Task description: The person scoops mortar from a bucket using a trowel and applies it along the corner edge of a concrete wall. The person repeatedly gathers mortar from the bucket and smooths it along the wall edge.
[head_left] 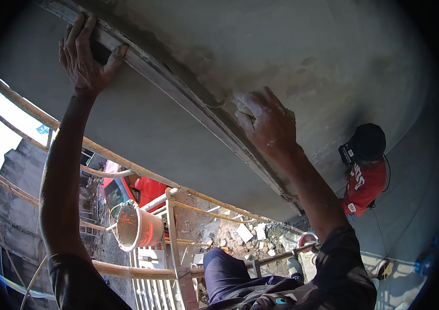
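Note:
A long, straight, mortar-smeared board (pixel 178 93) runs diagonally along the edge of a grey plastered surface. High on it, my left hand (pixel 86 59) holds the board near its upper left end, fingers spread and thumb against its edge. My right hand (pixel 267 121) is closed at the damp mortar strip (pixel 199 85) beside the board. Whitish mortar coats its curled fingers. A thin curved edge shows by the fingertips, but what they hold is hidden. Near the board's lower end is another person's hand (pixel 291 198).
A person in a red shirt (pixel 361 183) and black cap stands at right. Scaffold rails (pixel 121 155) cross the left side. A mortar-stained bucket (pixel 144 227) hangs at a rail. Below lie rubble (pixel 245 235) and a red vehicle (pixel 149 194).

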`<state>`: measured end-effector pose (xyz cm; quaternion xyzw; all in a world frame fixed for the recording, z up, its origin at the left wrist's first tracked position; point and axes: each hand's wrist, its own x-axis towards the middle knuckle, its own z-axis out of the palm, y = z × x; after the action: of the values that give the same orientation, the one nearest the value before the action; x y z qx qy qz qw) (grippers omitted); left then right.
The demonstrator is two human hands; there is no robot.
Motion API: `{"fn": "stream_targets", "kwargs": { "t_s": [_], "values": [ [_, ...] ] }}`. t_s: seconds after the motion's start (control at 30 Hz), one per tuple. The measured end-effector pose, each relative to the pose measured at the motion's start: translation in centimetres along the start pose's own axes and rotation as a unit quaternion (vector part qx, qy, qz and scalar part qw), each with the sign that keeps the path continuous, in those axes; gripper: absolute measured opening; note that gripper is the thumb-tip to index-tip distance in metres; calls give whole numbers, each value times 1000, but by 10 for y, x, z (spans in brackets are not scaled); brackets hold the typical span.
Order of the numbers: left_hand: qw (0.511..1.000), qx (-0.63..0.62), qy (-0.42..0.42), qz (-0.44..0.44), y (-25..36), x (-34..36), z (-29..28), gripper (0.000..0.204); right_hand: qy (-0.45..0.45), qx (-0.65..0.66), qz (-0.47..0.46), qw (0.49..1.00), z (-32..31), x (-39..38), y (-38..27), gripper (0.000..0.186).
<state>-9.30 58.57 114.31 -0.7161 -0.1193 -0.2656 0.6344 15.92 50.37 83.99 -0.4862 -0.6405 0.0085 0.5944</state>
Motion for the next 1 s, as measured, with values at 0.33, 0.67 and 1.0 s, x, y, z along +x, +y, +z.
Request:
{"fn": "stream_targets", "kwargs": {
  "t_s": [0.33, 0.67, 1.0],
  "values": [
    [1000, -11, -1, 7, -2, 1, 0, 89, 19, 109, 19, 994, 9, -75, 30, 41],
    [999, -41, 6, 16, 4, 8, -4, 87, 29, 117, 63, 991, 23, -47, 43, 35],
    [1000, -19, -6, -11, 8, 6, -6, 90, -8, 64, 65, 996, -2, -10, -23, 31]
  ]
}}
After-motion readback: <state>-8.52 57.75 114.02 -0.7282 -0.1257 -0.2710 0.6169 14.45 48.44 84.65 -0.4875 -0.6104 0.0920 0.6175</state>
